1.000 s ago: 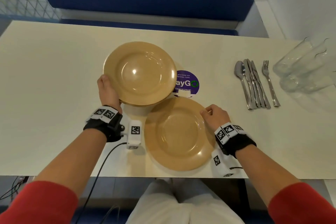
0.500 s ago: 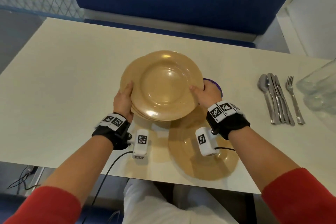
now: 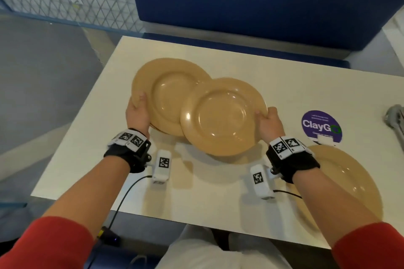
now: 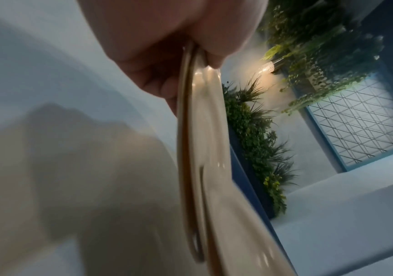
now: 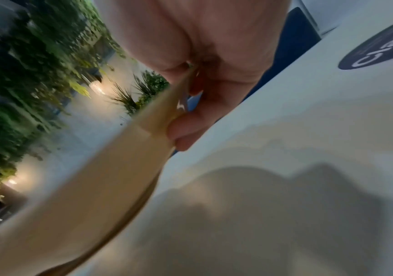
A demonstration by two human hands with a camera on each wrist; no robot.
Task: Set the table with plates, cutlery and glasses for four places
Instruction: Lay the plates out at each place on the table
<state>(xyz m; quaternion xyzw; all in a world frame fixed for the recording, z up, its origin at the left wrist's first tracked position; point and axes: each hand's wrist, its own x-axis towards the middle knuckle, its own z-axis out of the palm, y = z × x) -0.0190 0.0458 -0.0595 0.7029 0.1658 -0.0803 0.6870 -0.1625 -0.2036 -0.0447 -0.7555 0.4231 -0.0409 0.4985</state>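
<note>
Two tan plates, stacked, hang above the left half of the table, and my left hand grips their left rim. In the left wrist view two rims show edge-on under the thumb. My right hand grips the right rim of another tan plate, which overlaps the stack's right side. The right wrist view shows that plate pinched between thumb and fingers. One more tan plate lies flat on the table near its front edge, to the right of my right wrist.
The cream table has its left edge near my left arm. A purple round sticker sits behind the lying plate. Metal cutlery is just visible at the far right. A blue bench back runs behind the table.
Both hands carried the plate stack leftwards from above the lying plate. The right hand has drawn the top plate off to the right, so it now overlaps the stack only partly.
</note>
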